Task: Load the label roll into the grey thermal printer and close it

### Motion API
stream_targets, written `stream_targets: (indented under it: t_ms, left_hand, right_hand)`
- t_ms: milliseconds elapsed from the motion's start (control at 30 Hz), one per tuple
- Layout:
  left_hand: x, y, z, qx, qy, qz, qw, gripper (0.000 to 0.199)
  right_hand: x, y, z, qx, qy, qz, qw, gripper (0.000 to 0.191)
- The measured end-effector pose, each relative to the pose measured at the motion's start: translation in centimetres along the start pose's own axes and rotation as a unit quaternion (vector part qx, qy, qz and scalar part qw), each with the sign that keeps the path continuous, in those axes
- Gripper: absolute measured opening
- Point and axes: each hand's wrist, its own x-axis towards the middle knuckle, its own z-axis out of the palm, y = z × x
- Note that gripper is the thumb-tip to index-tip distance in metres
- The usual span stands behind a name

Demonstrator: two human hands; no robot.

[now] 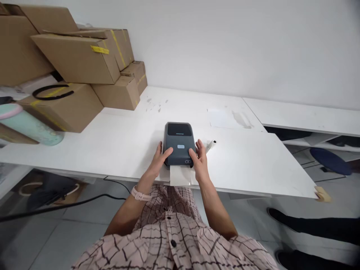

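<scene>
A dark grey label printer (pixel 180 141) stands on the white table near its front edge, with a light rectangular button or mark on its lid. White label paper (pixel 180 175) sticks out of its front and hangs over the table edge. My left hand (pixel 158 162) grips the printer's left side, thumb on the lid and fingers along the side wall. On the right side my right hand (pixel 200 161) holds it the same way, its thumb on the lid's corner. A small white roll with a dark end (pixel 210 145) lies just past my right fingers.
Cardboard boxes (pixel 81 60) are stacked at the left, with a black hoop (pixel 52 92) and a mint green tumbler (pixel 30 123) there. A paper sheet (pixel 222 118) lies on the table (pixel 253 165). Another person's legs (pixel 317 225) and a blue stool (pixel 330 161) are at the right.
</scene>
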Motion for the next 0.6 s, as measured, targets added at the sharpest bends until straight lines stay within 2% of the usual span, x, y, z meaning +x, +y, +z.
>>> stream_targets:
  t_ms: [67, 167, 400, 500, 600]
  left_hand:
    - [0.0, -0.1, 0.4, -0.019, -0.031, -0.004, 0.999, 0.091]
    - [-0.2, -0.4, 0.4, -0.030, -0.034, 0.001, 0.999, 0.086]
    - [0.6, -1.7, 0.6, -0.014, 0.031, 0.054, 0.998, 0.085]
    - [1.1, -1.8, 0.6, 0.000, 0.025, 0.072, 0.997, 0.085]
    - [-0.1, -2.6, 0.6, 0.004, 0.030, 0.074, 0.997, 0.083]
  right_hand:
    - [0.3, 0.4, 0.0, 0.068, -0.012, 0.087, 0.994, 0.090]
    - [0.5, 0.9, -0.5, 0.101, -0.036, 0.135, 0.985, 0.087]
    - [0.3, 3.0, -1.0, 0.048, -0.027, 0.068, 0.996, 0.077]
    - [0.5, 3.6, -1.0, 0.030, -0.022, 0.038, 0.999, 0.072]
    - [0.6, 3.7, -1.1, 0.025, -0.034, 0.028, 0.999, 0.071]
